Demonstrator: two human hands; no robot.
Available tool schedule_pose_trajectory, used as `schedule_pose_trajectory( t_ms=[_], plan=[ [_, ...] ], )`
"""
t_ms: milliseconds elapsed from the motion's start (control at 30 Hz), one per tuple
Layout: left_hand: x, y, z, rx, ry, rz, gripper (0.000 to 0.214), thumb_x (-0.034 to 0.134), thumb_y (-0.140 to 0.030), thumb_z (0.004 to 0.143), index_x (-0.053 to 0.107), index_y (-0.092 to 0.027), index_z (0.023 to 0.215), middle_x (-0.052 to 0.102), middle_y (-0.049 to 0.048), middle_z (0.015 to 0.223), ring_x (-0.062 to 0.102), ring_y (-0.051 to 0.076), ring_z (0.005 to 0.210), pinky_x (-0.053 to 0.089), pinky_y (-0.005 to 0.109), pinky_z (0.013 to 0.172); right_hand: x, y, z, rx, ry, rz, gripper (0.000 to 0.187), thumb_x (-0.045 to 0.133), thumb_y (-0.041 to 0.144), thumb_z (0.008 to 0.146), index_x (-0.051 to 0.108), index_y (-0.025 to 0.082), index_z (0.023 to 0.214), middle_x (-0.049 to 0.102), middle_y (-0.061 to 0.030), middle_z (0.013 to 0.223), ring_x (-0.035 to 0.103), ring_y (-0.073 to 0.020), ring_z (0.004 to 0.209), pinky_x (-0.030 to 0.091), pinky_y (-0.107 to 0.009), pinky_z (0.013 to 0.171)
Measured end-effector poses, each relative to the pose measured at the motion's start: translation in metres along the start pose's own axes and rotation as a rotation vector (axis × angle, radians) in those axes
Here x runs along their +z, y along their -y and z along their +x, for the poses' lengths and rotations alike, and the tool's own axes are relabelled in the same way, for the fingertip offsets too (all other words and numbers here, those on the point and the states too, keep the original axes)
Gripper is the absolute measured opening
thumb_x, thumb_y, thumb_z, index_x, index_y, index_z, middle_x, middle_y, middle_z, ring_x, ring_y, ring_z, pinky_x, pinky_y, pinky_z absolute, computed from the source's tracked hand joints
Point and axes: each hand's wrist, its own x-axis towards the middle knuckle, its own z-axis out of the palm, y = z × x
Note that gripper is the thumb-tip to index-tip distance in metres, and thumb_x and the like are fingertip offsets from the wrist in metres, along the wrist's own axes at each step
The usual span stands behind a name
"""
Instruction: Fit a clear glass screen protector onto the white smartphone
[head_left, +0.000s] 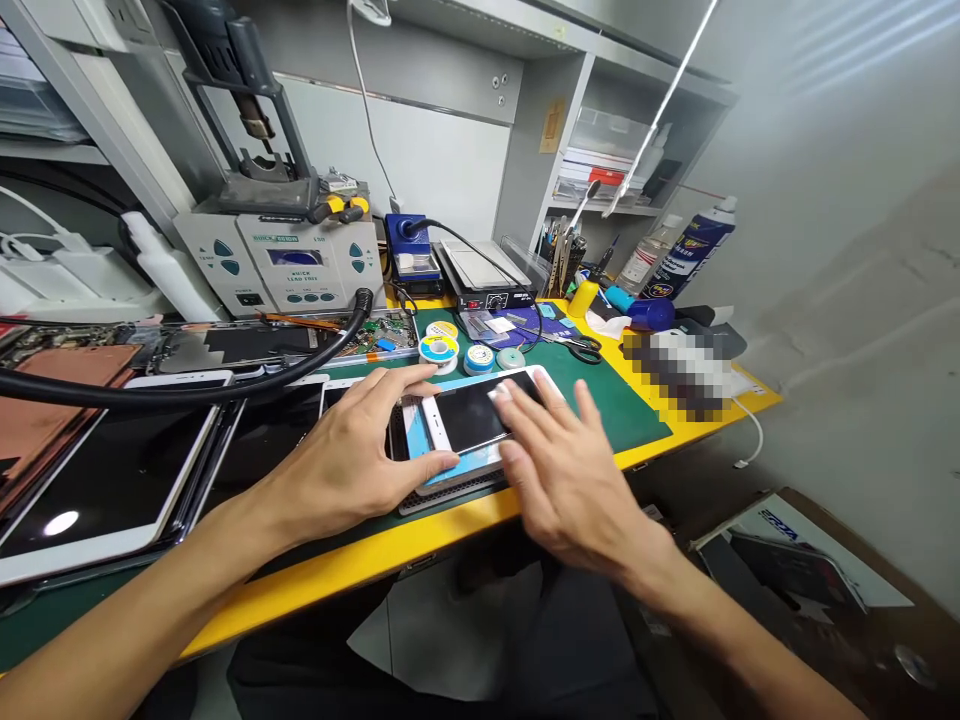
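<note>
A white-framed smartphone (472, 415) with a dark screen lies face up on a light-blue-and-white flat item (478, 458), on top of a perforated tray (450, 494). My left hand (360, 435) grips the phone's left end, thumb at the near edge and fingers at the far edge. With its fingertips, my right hand (566, 465) presses a small white wipe (499, 394) onto the screen; the fingers are slightly blurred and cover the phone's right end.
Several tablets (112, 460) lie to the left under a thick black hose (225, 392) from the rework station (289, 265). Solder spools (438, 350), scissors (581, 350), a spray can (694, 250) and a pixelated patch (679, 375) are beyond. The yellow table edge (360, 560) runs nearest me.
</note>
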Motion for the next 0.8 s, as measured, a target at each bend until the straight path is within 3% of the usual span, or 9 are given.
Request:
schedule_pose_trajectory(
  t_ms=[100, 167, 367, 533, 633, 800],
  plan=[
    [0.0, 0.002, 0.0, 0.003, 0.007, -0.041, 0.075, 0.077, -0.054, 0.078, 0.049, -0.02, 0.138, 0.069, 0.0097, 0.125, 0.065, 0.028, 0.118, 0.049, 0.044, 0.106, 0.003, 0.024, 0.004, -0.131, 0.055, 0.099, 0.055, 0.032, 0.039, 0.105, 0.045, 0.012, 0.152, 0.038, -0.0063, 0.162, 0.024, -0.0368, 0.154, 0.01, -0.069, 0.122],
    [-0.001, 0.002, 0.0, -0.002, 0.019, -0.059, 0.077, 0.078, -0.055, 0.077, 0.049, -0.021, 0.139, 0.069, 0.009, 0.126, 0.065, 0.028, 0.119, 0.048, 0.044, 0.107, 0.001, 0.025, 0.0, -0.171, 0.063, 0.122, 0.053, 0.033, 0.038, 0.106, 0.045, 0.015, 0.152, 0.038, -0.0039, 0.162, 0.024, -0.0357, 0.154, 0.008, -0.068, 0.123],
    [-0.002, 0.002, 0.001, -0.042, 0.035, -0.062, 0.082, 0.079, -0.06, 0.074, 0.048, -0.025, 0.142, 0.068, 0.0066, 0.125, 0.063, 0.028, 0.121, 0.048, 0.044, 0.106, -0.005, -0.01, 0.002, -0.063, 0.025, 0.046, 0.047, 0.03, 0.03, 0.107, 0.053, 0.018, 0.147, 0.049, -0.0022, 0.156, 0.03, -0.0351, 0.152, 0.012, -0.069, 0.121],
    [-0.003, 0.003, 0.002, -0.046, 0.046, -0.067, 0.076, 0.077, -0.049, 0.077, 0.048, -0.022, 0.142, 0.066, 0.0085, 0.129, 0.062, 0.028, 0.123, 0.047, 0.044, 0.108, 0.003, 0.016, 0.023, -0.117, 0.072, 0.125, 0.051, 0.028, 0.036, 0.107, 0.049, 0.018, 0.15, 0.044, -0.0019, 0.159, 0.026, -0.0349, 0.153, 0.009, -0.067, 0.123],
    [-0.003, 0.004, 0.001, -0.031, 0.07, -0.072, 0.073, 0.076, -0.041, 0.079, 0.046, -0.024, 0.144, 0.064, 0.0078, 0.131, 0.06, 0.026, 0.126, 0.045, 0.043, 0.11, 0.001, 0.024, 0.013, -0.211, 0.11, 0.171, 0.049, 0.03, 0.035, 0.107, 0.046, 0.022, 0.151, 0.041, 0.0028, 0.16, 0.025, -0.0319, 0.154, 0.008, -0.066, 0.124],
    [-0.001, 0.007, 0.0, -0.03, 0.073, -0.11, 0.084, 0.079, -0.057, 0.075, 0.045, -0.027, 0.145, 0.062, 0.0081, 0.132, 0.062, 0.027, 0.125, 0.047, 0.042, 0.109, -0.008, 0.007, -0.01, -0.244, 0.09, 0.112, 0.047, 0.037, 0.026, 0.104, 0.048, 0.021, 0.15, 0.043, 0.0033, 0.159, 0.028, -0.0302, 0.153, 0.008, -0.063, 0.125]
  ],
)
